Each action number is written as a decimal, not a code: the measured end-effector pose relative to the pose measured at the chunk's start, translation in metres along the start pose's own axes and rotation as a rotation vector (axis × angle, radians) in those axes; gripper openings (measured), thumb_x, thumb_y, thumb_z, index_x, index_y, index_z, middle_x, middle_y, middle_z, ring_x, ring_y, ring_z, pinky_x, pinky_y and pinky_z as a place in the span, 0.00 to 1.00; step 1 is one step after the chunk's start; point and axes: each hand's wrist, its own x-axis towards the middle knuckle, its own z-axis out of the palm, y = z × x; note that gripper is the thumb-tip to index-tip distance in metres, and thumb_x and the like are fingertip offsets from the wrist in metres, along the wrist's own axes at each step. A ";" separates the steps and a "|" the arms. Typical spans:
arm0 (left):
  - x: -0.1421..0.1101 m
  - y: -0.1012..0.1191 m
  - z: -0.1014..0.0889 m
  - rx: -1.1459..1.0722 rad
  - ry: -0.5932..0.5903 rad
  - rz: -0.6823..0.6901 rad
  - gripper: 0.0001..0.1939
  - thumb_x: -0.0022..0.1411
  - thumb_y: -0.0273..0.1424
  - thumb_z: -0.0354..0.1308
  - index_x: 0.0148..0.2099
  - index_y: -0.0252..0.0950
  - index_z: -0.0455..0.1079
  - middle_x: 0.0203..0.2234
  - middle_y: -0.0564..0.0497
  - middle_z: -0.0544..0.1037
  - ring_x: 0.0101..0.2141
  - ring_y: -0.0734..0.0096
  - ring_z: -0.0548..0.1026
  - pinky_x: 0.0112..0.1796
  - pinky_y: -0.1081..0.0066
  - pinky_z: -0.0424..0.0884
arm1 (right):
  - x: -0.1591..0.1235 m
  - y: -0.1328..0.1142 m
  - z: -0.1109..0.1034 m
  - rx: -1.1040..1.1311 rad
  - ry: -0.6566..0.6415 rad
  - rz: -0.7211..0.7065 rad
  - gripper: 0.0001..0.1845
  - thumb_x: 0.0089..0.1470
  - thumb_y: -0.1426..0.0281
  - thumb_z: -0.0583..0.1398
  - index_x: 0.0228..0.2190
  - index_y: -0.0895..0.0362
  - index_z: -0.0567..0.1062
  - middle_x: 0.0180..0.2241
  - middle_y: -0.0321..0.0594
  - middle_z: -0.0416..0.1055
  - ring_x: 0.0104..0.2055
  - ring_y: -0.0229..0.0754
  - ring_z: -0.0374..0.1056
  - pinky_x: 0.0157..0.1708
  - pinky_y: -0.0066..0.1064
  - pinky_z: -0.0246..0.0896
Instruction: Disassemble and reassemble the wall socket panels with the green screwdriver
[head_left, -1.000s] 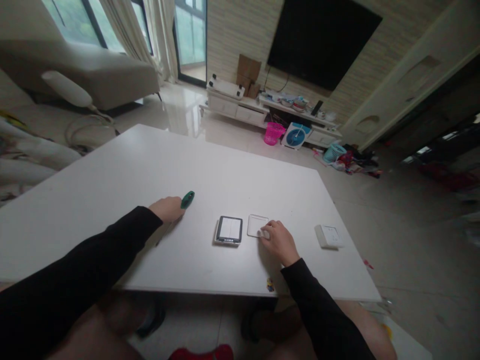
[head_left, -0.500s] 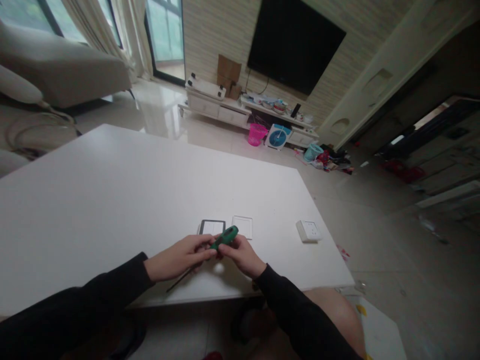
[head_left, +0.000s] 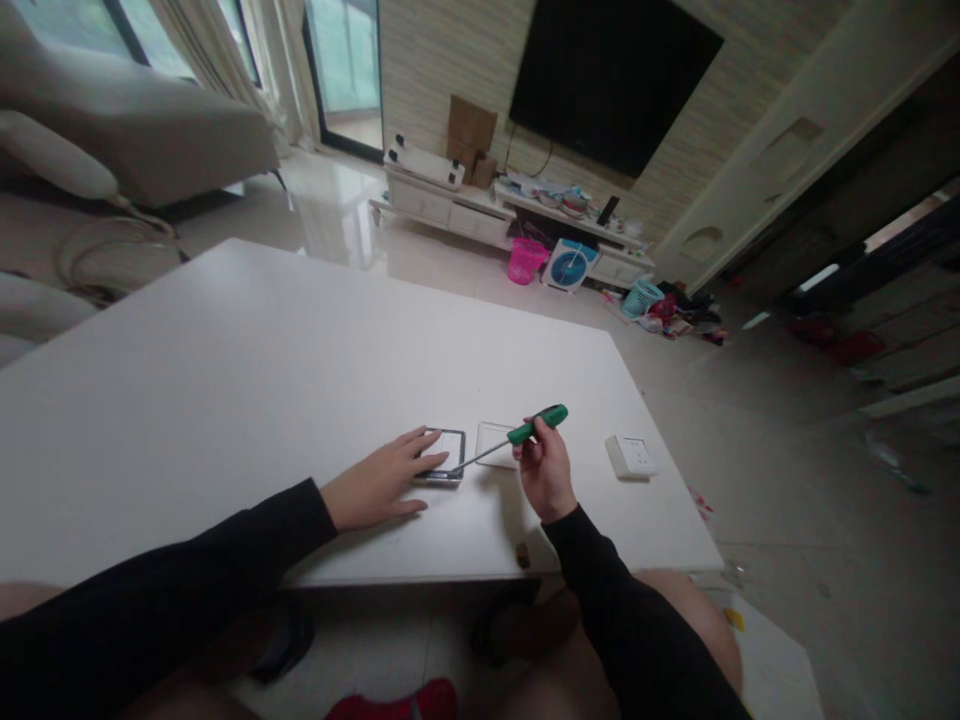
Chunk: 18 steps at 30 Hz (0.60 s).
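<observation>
We spread the fingers of our left grip (head_left: 382, 482) across a dark-framed square panel (head_left: 452, 448) on the white surface (head_left: 337, 350). In our right grip (head_left: 546, 475) we hold a green-handled screwdriver (head_left: 523, 433) at a slant, its tip at the panel's near edge. A clear square frame (head_left: 479, 445) lies just beside the panel; farther right we see a white socket box (head_left: 634, 458).

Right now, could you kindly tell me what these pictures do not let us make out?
All in the head view:
Left part of the black-rimmed square white panel: covered by the left grip.
Right edge of the pale square frame: behind the green-handled metal screwdriver and right grip.
Whether the screwdriver's tip touches the panel: too small.
Face markings on the white boxy socket: too small.
</observation>
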 end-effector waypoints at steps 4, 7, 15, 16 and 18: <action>0.004 0.002 0.001 0.027 0.003 -0.027 0.35 0.60 0.31 0.69 0.68 0.41 0.65 0.74 0.36 0.54 0.73 0.39 0.52 0.67 0.41 0.59 | 0.009 -0.004 -0.006 -0.038 0.076 -0.107 0.21 0.48 0.57 0.71 0.34 0.53 0.69 0.25 0.27 0.73 0.22 0.33 0.68 0.22 0.25 0.62; 0.007 0.005 -0.003 0.012 0.014 -0.033 0.29 0.62 0.28 0.65 0.65 0.40 0.68 0.70 0.36 0.58 0.69 0.43 0.59 0.65 0.47 0.63 | 0.013 -0.004 -0.012 -0.095 0.086 -0.212 0.21 0.49 0.58 0.71 0.35 0.52 0.68 0.25 0.26 0.72 0.23 0.33 0.68 0.24 0.27 0.63; 0.010 0.016 -0.016 -0.034 -0.002 -0.081 0.28 0.58 0.29 0.64 0.61 0.38 0.67 0.51 0.42 0.70 0.46 0.58 0.73 0.49 0.61 0.74 | 0.006 0.006 -0.017 -0.285 0.005 -0.286 0.20 0.56 0.56 0.69 0.38 0.54 0.69 0.28 0.31 0.76 0.28 0.37 0.73 0.29 0.30 0.67; 0.010 0.017 -0.016 -0.032 -0.006 -0.078 0.29 0.58 0.29 0.64 0.62 0.37 0.66 0.50 0.42 0.70 0.45 0.58 0.73 0.49 0.61 0.73 | 0.005 0.008 -0.017 -0.296 -0.003 -0.283 0.20 0.56 0.55 0.69 0.39 0.54 0.69 0.28 0.32 0.76 0.28 0.38 0.73 0.29 0.30 0.68; 0.009 0.017 -0.016 -0.036 -0.003 -0.067 0.31 0.58 0.31 0.64 0.63 0.38 0.65 0.49 0.43 0.70 0.45 0.58 0.73 0.49 0.62 0.73 | 0.005 0.010 -0.017 -0.304 -0.018 -0.273 0.20 0.56 0.55 0.69 0.39 0.53 0.68 0.29 0.32 0.76 0.29 0.38 0.74 0.29 0.31 0.68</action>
